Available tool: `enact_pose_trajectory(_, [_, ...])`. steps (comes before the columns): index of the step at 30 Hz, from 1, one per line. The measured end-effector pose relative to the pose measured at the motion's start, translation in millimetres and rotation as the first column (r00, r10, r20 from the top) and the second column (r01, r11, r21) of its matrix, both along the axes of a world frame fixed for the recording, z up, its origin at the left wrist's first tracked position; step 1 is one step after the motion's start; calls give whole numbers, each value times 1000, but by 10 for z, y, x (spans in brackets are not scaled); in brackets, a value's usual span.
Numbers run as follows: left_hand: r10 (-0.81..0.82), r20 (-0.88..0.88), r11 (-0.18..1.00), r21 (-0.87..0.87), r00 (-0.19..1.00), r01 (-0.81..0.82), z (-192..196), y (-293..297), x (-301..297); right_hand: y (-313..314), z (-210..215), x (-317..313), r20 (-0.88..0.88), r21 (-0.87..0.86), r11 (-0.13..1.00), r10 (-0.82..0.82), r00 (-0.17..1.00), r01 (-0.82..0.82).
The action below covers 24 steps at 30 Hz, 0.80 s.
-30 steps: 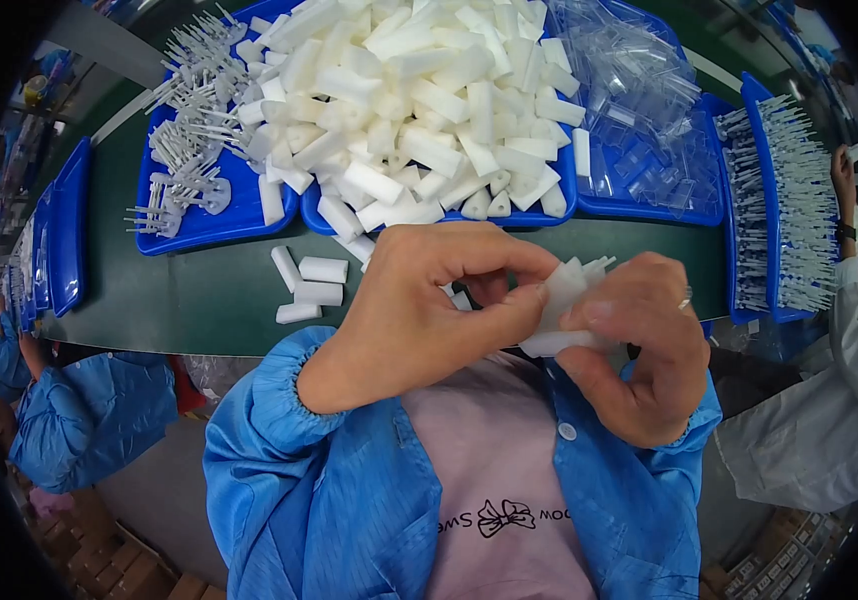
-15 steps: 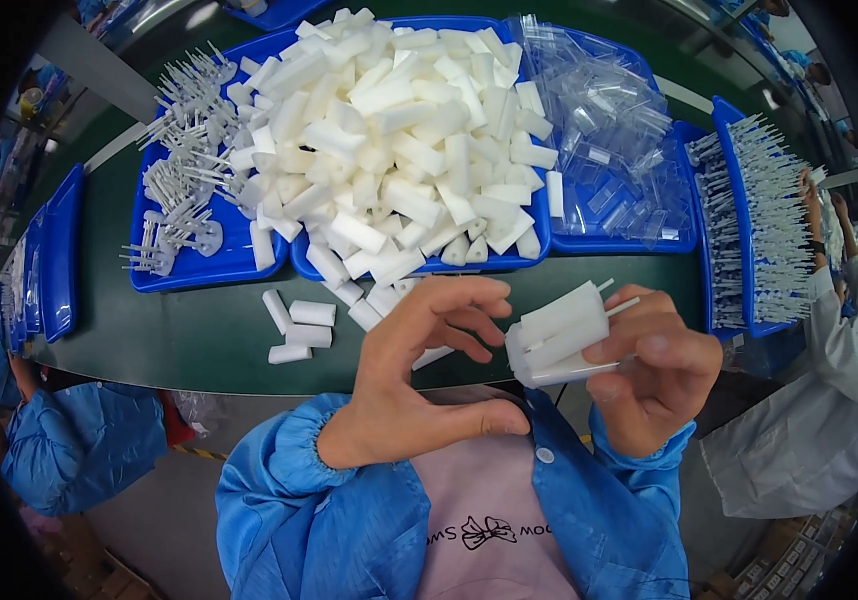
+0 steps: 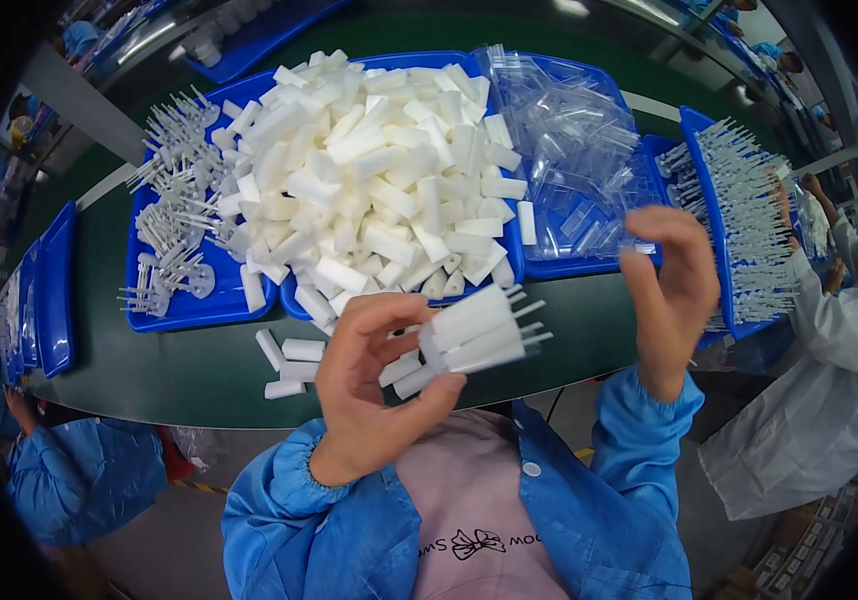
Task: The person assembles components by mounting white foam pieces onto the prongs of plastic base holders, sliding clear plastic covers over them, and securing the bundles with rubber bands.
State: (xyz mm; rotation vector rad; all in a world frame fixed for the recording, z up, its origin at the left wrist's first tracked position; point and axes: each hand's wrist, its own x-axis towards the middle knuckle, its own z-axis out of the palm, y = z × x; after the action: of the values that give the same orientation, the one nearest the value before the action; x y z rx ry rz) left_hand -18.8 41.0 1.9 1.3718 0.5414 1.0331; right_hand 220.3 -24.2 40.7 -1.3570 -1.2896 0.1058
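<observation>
The white pronged assembly (image 3: 476, 318) passes into the left hand's (image 3: 361, 392) grip, freeing the right hand (image 3: 685, 302), parted open at three o'clock.

On the tabletop (image 3: 179, 375), a left tray (image 3: 217, 302) carries peg stands (image 3: 164, 275), a middle tray (image 3: 294, 303) the block heap (image 3: 369, 170), and a right tray (image 3: 594, 266) plastic pieces (image 3: 574, 125); the heap spreads over the left tray's inner side. Beyond the right tray is an end tray (image 3: 706, 190) of pegs (image 3: 754, 230); well off to the left, more trays (image 3: 57, 290) stand together. Loose blocks (image 3: 292, 371) lie in front, between the trays and the near edge. The left grip (image 3: 369, 375) has a block bundle (image 3: 479, 325) before the middle tray; the right grip (image 3: 677, 285) is right of the bundle, between it and the end tray.
</observation>
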Motion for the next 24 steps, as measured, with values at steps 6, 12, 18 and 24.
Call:
enact_pose_trajectory(6, [46, -105, 994, 104, 993, -35, 16, 38, -42, 482, -345, 414, 670, -275, 922, -19, 743, 272])
enact_pose_trajectory(12, [-14, 12, 999, -40, 1000, 14, 4, 51, -34, 687, -524, 583, 825, -291, 833, -30, 564, 471])
enact_pose_trajectory(18, [-18, -5, 998, -55, 1000, 18, 16, 56, -43, 580, -467, 587, 789, -278, 862, -48, 613, 424])
enact_pose_trajectory(24, [38, -111, 996, 87, 993, -28, 3, 55, -31, 82, 17, 112, -58, -302, 949, 79, 995, -92])
